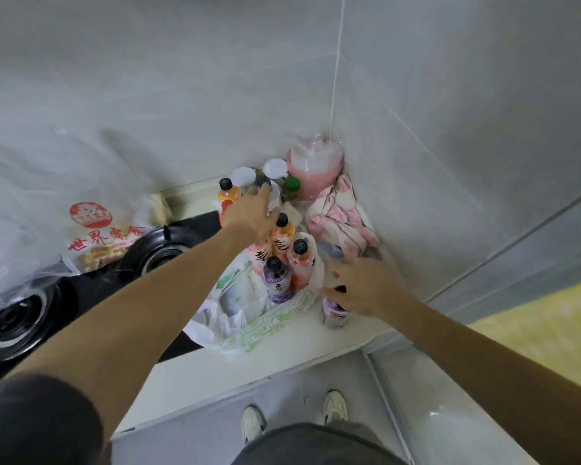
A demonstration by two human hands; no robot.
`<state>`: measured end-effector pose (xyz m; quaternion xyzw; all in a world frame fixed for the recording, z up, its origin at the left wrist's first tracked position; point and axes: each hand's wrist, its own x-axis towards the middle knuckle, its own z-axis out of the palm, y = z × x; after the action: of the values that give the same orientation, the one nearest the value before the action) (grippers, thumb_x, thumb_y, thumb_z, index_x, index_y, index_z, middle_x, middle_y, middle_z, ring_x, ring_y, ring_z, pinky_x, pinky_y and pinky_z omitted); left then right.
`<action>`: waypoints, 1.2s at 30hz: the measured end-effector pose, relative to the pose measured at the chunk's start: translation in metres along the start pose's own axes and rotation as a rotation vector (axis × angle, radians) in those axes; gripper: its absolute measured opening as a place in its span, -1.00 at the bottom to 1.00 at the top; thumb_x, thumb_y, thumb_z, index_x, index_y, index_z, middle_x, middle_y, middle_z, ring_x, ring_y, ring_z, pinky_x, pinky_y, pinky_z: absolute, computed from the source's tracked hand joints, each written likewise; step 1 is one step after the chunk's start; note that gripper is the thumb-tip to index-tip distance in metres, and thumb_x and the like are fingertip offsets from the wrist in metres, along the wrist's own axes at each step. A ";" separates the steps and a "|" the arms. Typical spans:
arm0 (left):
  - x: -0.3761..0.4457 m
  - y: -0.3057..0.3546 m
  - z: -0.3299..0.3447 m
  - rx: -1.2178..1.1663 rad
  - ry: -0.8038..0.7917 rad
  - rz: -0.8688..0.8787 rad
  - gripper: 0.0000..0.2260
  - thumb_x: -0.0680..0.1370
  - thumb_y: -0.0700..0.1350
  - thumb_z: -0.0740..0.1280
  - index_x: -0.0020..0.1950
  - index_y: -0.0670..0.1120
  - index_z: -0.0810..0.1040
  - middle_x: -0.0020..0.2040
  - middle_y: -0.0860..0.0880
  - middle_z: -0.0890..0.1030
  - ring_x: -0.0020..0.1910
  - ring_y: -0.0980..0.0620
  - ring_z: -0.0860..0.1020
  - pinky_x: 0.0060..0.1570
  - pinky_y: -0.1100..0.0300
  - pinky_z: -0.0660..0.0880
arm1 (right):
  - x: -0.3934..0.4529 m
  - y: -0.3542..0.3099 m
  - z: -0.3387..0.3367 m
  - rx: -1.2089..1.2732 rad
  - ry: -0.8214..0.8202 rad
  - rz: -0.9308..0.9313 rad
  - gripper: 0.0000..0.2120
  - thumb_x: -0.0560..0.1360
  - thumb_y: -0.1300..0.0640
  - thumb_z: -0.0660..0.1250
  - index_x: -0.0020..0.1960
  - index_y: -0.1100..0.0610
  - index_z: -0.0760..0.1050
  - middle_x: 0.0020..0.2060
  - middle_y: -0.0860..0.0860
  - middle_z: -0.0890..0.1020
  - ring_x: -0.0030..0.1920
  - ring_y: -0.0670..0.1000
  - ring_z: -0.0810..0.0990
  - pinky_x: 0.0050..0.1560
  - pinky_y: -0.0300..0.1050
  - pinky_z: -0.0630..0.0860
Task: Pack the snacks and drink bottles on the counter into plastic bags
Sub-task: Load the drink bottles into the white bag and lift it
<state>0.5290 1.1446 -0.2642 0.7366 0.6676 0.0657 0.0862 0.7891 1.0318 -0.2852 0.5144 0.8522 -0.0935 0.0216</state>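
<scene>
A white plastic bag with green print (249, 330) lies open on the white counter (282, 357). Several drink bottles stand in it: an orange one (282, 233), a pink one (301, 260), a purple one (277, 280) and another pink one (259, 255). My left hand (252, 213) reaches over them towards the back, fingers extended, beside an orange bottle (228, 193) outside the bag. My right hand (359, 286) grips the top of a second purple bottle (332, 313) standing on the counter just right of the bag.
A large clear bag with red print (91, 229) holds snacks on the black gas stove (155, 253) at left. In the tiled corner are a wrapped stack of pink cups (316, 166), a pink cloth (343, 213), white-lidded jars (275, 169) and a green-capped bottle (292, 187).
</scene>
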 end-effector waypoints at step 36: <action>-0.031 -0.060 -0.117 -0.283 0.218 0.010 -0.75 0.56 0.08 0.36 0.06 -0.09 0.52 -0.05 -0.17 0.64 -0.09 -0.23 0.56 -0.14 -0.05 0.54 | 0.026 -0.108 -0.044 0.345 0.194 -0.047 -0.74 0.42 -0.15 0.44 -0.19 0.00 0.47 -0.36 -0.08 0.56 -0.24 0.04 0.59 -0.28 0.00 0.55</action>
<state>0.4427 1.1241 -0.1627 0.7089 0.6534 0.2389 0.1158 0.6841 1.0130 -0.2309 0.4970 0.8334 -0.1888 -0.1511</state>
